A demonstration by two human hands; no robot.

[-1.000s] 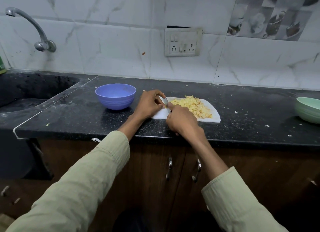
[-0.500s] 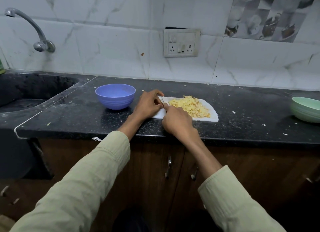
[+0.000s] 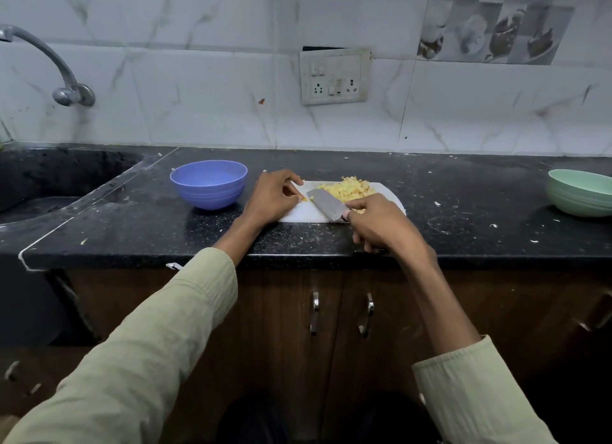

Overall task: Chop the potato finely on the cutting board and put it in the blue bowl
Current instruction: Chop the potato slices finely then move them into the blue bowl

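Observation:
A white cutting board (image 3: 299, 213) lies on the black counter with a heap of finely chopped yellow potato (image 3: 347, 189) on its far half. My right hand (image 3: 381, 223) grips the handle of a knife (image 3: 326, 204), whose blade lies tilted across the board in front of the heap. My left hand (image 3: 273, 198) rests at the board's left end, its fingers curled and pinching a small potato piece (image 3: 303, 198) by the blade tip. The blue bowl (image 3: 208, 183) stands just left of my left hand and looks empty.
A dark sink (image 3: 49, 182) with a metal tap (image 3: 49, 66) lies at the far left. A green bowl (image 3: 581, 192) stands at the counter's right edge. Potato scraps dot the counter (image 3: 463, 208). A wall socket (image 3: 334, 76) sits above, cupboard doors below.
My right hand has drawn back to the right and turned, so the knife blade now shows flat across the board. My left hand has stayed at the board's left end.

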